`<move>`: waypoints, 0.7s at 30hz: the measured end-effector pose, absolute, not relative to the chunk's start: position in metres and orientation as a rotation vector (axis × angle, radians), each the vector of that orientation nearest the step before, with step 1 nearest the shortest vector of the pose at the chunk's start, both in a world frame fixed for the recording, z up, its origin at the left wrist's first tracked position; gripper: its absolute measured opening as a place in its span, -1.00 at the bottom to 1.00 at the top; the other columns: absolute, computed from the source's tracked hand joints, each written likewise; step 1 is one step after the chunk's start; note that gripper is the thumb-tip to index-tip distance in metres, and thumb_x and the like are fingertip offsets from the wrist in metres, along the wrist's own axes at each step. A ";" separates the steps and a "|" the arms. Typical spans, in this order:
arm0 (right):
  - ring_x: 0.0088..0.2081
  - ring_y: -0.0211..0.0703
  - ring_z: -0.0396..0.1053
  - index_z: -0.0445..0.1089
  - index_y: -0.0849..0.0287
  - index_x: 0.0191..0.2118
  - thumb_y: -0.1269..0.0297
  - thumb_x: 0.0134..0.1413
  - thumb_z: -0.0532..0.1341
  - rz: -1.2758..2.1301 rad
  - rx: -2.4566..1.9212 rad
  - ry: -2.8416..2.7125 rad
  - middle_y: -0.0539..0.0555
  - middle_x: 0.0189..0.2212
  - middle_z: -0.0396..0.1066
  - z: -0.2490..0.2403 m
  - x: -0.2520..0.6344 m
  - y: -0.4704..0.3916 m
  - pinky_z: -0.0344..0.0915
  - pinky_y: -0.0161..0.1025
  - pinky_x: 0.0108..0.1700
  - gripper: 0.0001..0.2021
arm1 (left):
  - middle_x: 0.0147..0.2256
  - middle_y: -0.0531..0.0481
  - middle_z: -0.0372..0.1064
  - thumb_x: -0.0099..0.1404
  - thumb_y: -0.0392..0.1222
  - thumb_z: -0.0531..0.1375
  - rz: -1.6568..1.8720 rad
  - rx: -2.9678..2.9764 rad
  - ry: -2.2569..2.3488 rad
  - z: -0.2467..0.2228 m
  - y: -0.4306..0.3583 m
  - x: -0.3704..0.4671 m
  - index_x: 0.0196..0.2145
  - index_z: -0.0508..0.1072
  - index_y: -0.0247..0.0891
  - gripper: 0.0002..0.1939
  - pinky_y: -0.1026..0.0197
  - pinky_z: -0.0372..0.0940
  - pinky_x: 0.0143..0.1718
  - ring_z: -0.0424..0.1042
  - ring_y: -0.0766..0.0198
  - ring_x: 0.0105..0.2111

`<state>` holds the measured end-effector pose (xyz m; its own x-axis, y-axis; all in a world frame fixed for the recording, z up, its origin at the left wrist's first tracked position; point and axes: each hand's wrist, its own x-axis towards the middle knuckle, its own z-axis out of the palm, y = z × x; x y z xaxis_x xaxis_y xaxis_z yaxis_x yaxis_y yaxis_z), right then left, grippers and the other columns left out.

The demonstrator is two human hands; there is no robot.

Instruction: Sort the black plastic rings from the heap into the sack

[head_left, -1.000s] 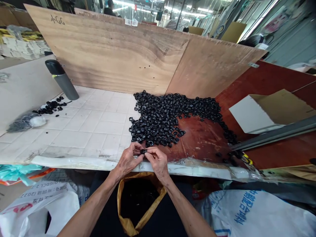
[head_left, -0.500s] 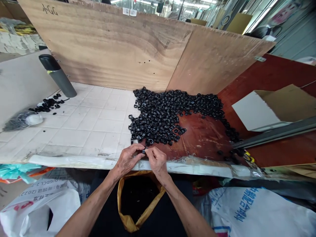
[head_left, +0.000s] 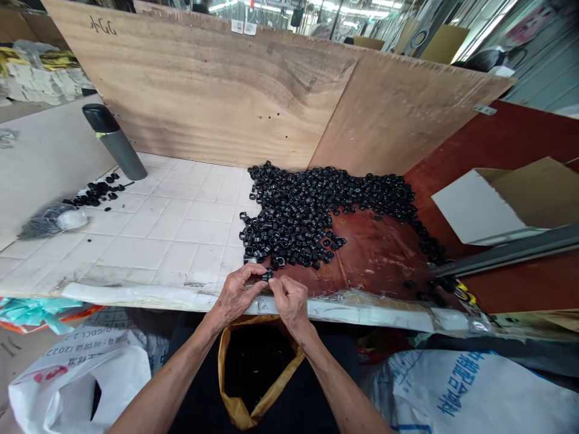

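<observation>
Between the thumb and fingertips of my left hand [head_left: 236, 293] is a small black plastic ring-shaped part [head_left: 268, 275]. My right hand [head_left: 292, 299] is closed in a pinch right against that part; what its fingertips grip is hidden. Both hands are over the front edge of the worktop, just in front of a large pile of black plastic rings [head_left: 294, 205]. Below my hands, at my lap, hangs a yellow-brown bag [head_left: 221, 361] with its mouth wide; its inside is dark, with a few tiny light specks.
A grey bottle [head_left: 122, 154] with a black lid stands at the back left, near loose black pieces [head_left: 97, 191] and a plastic bag [head_left: 49, 220]. Wooden boards [head_left: 217, 90] wall the back. A cardboard box [head_left: 479, 205] and a metal bar [head_left: 511, 250] are at the right.
The view has shifted slightly, so everything sits a little further right. My hands stay together on the small black part, with the right fingers curled a bit more beside it.
</observation>
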<state>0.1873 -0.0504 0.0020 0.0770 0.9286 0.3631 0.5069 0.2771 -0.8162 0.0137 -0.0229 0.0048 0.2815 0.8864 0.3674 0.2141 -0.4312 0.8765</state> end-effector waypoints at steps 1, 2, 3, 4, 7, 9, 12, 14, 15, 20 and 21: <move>-0.52 -0.22 0.23 0.42 0.14 -0.48 0.15 0.31 0.16 0.561 -1.341 -1.569 -0.02 -0.57 0.29 0.003 0.187 -0.051 0.22 -0.26 -0.35 -0.67 | -0.12 -0.10 0.54 0.38 -0.18 0.26 1.178 1.811 1.002 0.004 -0.023 0.014 -0.07 0.50 -0.25 -0.81 0.13 0.45 -0.02 0.54 0.17 -0.10; -0.49 -0.22 0.26 0.44 0.15 -0.42 0.16 0.30 0.17 0.589 -1.309 -1.577 -0.01 -0.52 0.33 0.004 0.187 -0.051 0.24 -0.27 -0.34 -0.72 | -0.12 -0.11 0.53 0.38 -0.18 0.25 1.179 1.793 1.011 0.004 -0.023 0.014 -0.07 0.50 -0.25 -0.81 0.13 0.45 -0.02 0.54 0.17 -0.10; -0.49 -0.23 0.26 0.45 0.15 -0.39 0.16 0.29 0.17 0.603 -1.283 -1.589 -0.01 -0.52 0.34 0.005 0.187 -0.052 0.24 -0.28 -0.34 -0.73 | -0.12 -0.11 0.53 0.38 -0.18 0.25 1.182 1.778 1.018 0.004 -0.024 0.014 -0.07 0.50 -0.25 -0.81 0.12 0.45 -0.03 0.54 0.16 -0.10; -0.50 -0.24 0.23 0.44 0.15 -0.42 0.17 0.29 0.17 0.599 -1.267 -1.606 -0.03 -0.56 0.30 0.007 0.188 -0.052 0.24 -0.28 -0.34 -0.72 | -0.11 -0.11 0.53 0.38 -0.18 0.25 1.188 1.767 1.025 0.004 -0.024 0.014 -0.07 0.50 -0.25 -0.81 0.12 0.45 -0.03 0.54 0.16 -0.10; -0.53 -0.24 0.19 0.41 0.15 -0.48 0.18 0.27 0.21 0.567 -1.254 -1.613 -0.06 -0.61 0.24 0.012 0.189 -0.053 0.24 -0.28 -0.36 -0.71 | -0.12 -0.11 0.53 0.37 -0.19 0.25 1.198 1.762 1.028 0.003 -0.022 0.014 -0.07 0.51 -0.25 -0.81 0.12 0.45 -0.04 0.54 0.16 -0.11; -0.46 -0.21 0.32 0.49 0.17 -0.28 0.19 0.24 0.24 0.609 -1.206 -1.595 0.01 -0.45 0.40 0.013 0.189 -0.052 0.30 -0.28 -0.32 -0.83 | -0.12 -0.11 0.53 0.37 -0.20 0.25 1.189 1.762 1.008 0.004 -0.021 0.013 -0.07 0.51 -0.25 -0.81 0.13 0.45 -0.04 0.55 0.16 -0.12; -0.37 -0.17 0.42 0.50 0.16 -0.14 0.21 0.27 0.21 0.663 -1.195 -1.582 0.07 -0.32 0.50 0.013 0.190 -0.053 0.36 -0.27 -0.27 -0.82 | -0.12 -0.10 0.54 0.38 -0.19 0.25 1.143 1.782 0.963 0.005 -0.024 0.012 -0.07 0.51 -0.24 -0.82 0.13 0.44 -0.01 0.54 0.17 -0.10; -0.41 -0.19 0.41 0.48 0.16 -0.25 0.21 0.28 0.19 0.655 -1.263 -1.579 0.04 -0.40 0.49 0.012 0.189 -0.056 0.32 -0.30 -0.31 -0.83 | -0.13 -0.09 0.54 0.39 -0.20 0.24 1.107 1.806 0.950 0.006 -0.031 0.011 -0.07 0.51 -0.23 -0.83 0.14 0.44 -0.01 0.54 0.17 -0.11; -0.45 -0.21 0.37 0.46 0.16 -0.32 0.20 0.29 0.18 0.642 -1.307 -1.585 0.01 -0.46 0.46 0.012 0.189 -0.060 0.29 -0.31 -0.35 -0.80 | -0.12 -0.09 0.54 0.40 -0.21 0.23 1.098 1.826 0.949 0.006 -0.036 0.011 -0.06 0.51 -0.22 -0.82 0.14 0.44 -0.01 0.54 0.17 -0.10; -0.59 -0.31 0.15 0.30 0.15 -0.54 0.12 0.36 0.11 0.581 -1.470 -1.543 -0.09 -0.65 0.22 0.018 0.184 -0.084 0.11 -0.34 -0.50 -0.58 | -0.06 -0.11 0.52 0.40 -0.24 0.20 1.153 1.839 0.974 0.008 -0.067 0.015 -0.04 0.49 -0.20 -0.81 0.09 0.41 0.06 0.52 0.14 -0.02; -0.57 -0.30 0.19 0.35 0.16 -0.47 0.13 0.34 0.13 0.592 -1.446 -1.538 -0.07 -0.59 0.29 0.020 0.184 -0.089 0.14 -0.35 -0.48 -0.65 | -0.07 -0.11 0.52 0.40 -0.22 0.20 1.149 1.785 0.981 0.009 -0.070 0.015 -0.07 0.49 -0.21 -0.83 0.11 0.42 0.04 0.53 0.15 -0.05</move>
<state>0.1840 -0.0888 0.0200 0.1062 0.9515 0.2888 0.5123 0.1966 -0.8360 0.0153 -0.0704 0.0088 0.2923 0.8962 0.3337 0.1893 -0.3963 0.8984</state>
